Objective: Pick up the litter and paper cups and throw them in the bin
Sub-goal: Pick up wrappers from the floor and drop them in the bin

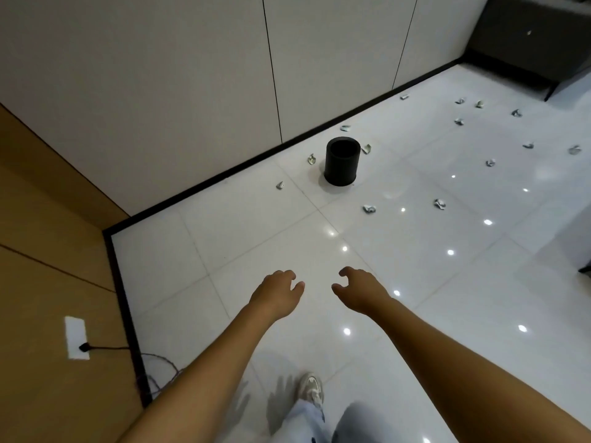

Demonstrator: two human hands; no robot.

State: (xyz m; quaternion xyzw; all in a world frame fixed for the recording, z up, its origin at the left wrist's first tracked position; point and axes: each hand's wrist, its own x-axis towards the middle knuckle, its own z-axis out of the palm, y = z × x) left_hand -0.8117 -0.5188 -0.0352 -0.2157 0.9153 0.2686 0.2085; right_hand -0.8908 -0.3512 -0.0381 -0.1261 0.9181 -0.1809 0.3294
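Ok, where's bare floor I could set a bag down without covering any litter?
Bare tiles run from the hands, left and right, up to the two scraps short of the black bin, and left to the dark skirting. It is crowded close round the bin and across the far right floor.

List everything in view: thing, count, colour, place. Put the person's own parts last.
bin: one, black, open-topped, upright on the floor near the wall.
crumpled litter: about sixteen pieces, silvery white, scattered on the floor around the bin and to the far right.
floor: white glossy tiles.
wall socket: one, white, on the wooden panel at left, black plug in it.
dark cabinet: one, grey, top right corner.
shoe: one, pale, bottom centre.
left hand: empty, fingers loosely curled.
right hand: empty, fingers loosely curled.
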